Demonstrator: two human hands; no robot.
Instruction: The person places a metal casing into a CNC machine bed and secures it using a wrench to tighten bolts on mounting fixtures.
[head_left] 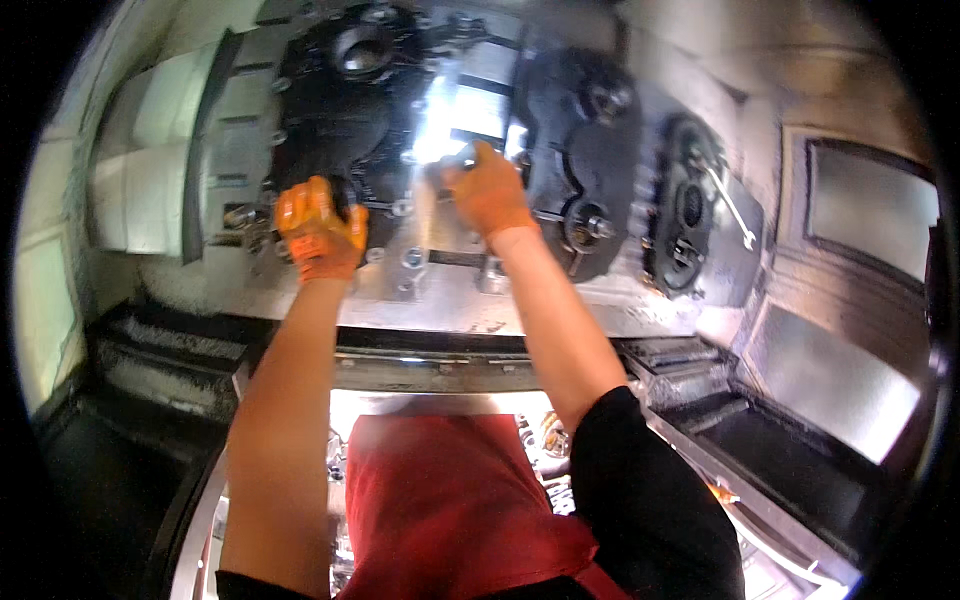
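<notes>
1 gloved left hand (320,228), fingers (291,207) half-curled at black casting (325,110), gloved right hand (490,192), fingers bent, any grip unclear

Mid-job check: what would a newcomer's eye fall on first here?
Probably the orange-gloved hands: the left hand at the large black casting's lower end, the right hand near bright glare between it and a second black casting. Next, the red apron at bottom centre, then the silver wrench at right.

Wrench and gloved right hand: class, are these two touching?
Apart. The head view shows a wide gap between the wrench and the gloved right hand, with a dark casting between them.
</notes>
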